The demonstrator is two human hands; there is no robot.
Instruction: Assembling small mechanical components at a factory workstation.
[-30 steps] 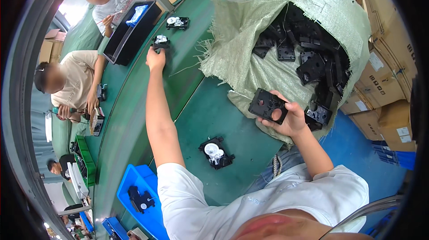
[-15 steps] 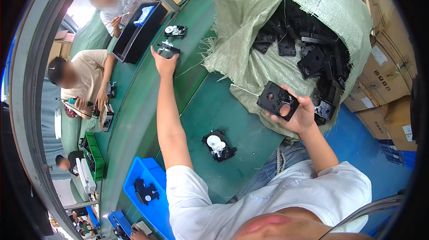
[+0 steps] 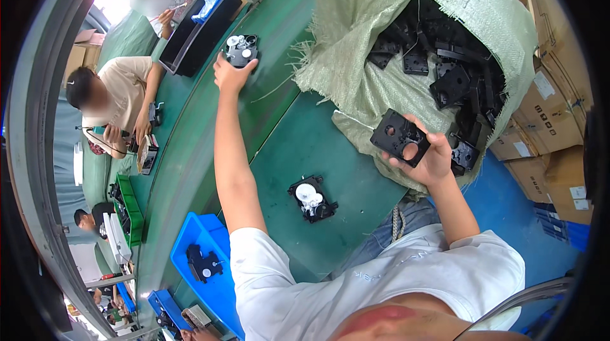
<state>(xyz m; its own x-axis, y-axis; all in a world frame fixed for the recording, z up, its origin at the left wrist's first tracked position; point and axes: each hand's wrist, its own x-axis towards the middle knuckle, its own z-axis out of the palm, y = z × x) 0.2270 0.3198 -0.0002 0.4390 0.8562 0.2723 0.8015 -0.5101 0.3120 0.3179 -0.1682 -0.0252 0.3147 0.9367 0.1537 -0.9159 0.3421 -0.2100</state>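
Observation:
At the far side, my left hand [image 3: 232, 75] is closed on the near edge of a black gear housing [image 3: 243, 56] with white gears, at the green belt. My right hand [image 3: 432, 160] grips a flat black plastic housing plate [image 3: 389, 141] with round holes, held up in front of the sack. On the green table between my arms lies another black gear housing [image 3: 312, 198], its large white gear facing up. A woven pale-green sack [image 3: 356, 80], open toward me, holds many black plastic parts [image 3: 451, 83].
A blue bin [image 3: 197, 230] with a black part [image 3: 203, 263] stands left of my left arm. Across the belt are a black tray [image 3: 190, 42], a green crate [image 3: 130, 214] and several people at work. Cardboard boxes [image 3: 540, 112] are stacked at right.
The gear housing at my left hand now shows its face instead of its edge. A second one beside it no longer shows separately. My right hand still holds the plate.

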